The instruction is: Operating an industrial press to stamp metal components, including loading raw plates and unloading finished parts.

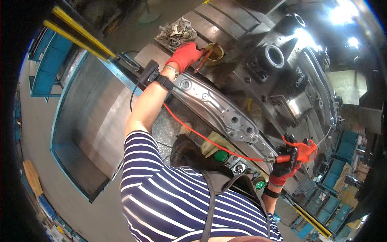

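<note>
My left hand (186,55), in a red glove, is closed at the far edge of the metal bed. Its fingers meet a reddish stick-like handle (202,61) leaning at a round tin (217,51); whether they grip it is hidden. My right hand (285,163), in a red and black glove, is wrapped round an orange air blow gun (305,151) with a thin nozzle pointing up and right. An orange hose (193,132) runs from the gun toward my left forearm. Between my hands lies a long stamped metal part (217,105) with several holes.
A crumpled rag (176,33) lies beside my left hand on the slotted bed (213,22). Heavy die blocks with a round post (275,56) stand beyond the part. Green push buttons (221,156) sit close to my body. To the left is a blue-edged metal bin (94,121).
</note>
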Motion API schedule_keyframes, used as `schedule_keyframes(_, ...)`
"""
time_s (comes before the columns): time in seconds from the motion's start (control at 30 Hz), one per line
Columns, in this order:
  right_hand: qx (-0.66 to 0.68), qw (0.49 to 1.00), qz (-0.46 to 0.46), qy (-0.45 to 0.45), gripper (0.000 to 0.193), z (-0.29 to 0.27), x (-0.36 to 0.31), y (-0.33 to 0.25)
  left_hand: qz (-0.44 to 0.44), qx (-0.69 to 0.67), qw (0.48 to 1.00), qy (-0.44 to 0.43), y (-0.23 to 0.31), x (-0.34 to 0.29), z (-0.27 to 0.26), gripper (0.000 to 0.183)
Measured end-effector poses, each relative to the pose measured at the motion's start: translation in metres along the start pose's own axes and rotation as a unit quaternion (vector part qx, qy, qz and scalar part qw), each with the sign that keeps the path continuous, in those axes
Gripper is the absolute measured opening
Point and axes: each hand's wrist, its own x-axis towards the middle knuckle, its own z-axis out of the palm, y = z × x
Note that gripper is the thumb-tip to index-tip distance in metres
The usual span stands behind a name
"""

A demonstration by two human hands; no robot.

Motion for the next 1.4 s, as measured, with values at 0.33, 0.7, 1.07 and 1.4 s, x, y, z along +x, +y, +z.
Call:
schedule_keyframes(0.33,-0.250,0.945,-0.207,-0.032,0.032,0.027,0.006,0.003,0.050,0.010,0.999,0.016,-0.030,-0.011,-0.003,0.044)
schedule_keyframes(0.7,-0.259,0.950,-0.164,-0.057,0.034,0.032,0.011,0.003,0.001,-0.016,0.997,-0.075,-0.011,0.026,0.002,0.052)
schedule_keyframes(1.07,-0.395,0.891,-0.216,-0.058,0.028,0.026,0.008,0.016,0.000,0.032,0.995,-0.095,0.000,0.047,0.014,0.051)
schedule_keyframes(1.4,-0.248,0.964,-0.084,-0.039,0.026,0.041,0.019,0.007,0.021,0.088,0.995,-0.029,0.006,0.053,0.016,0.040)
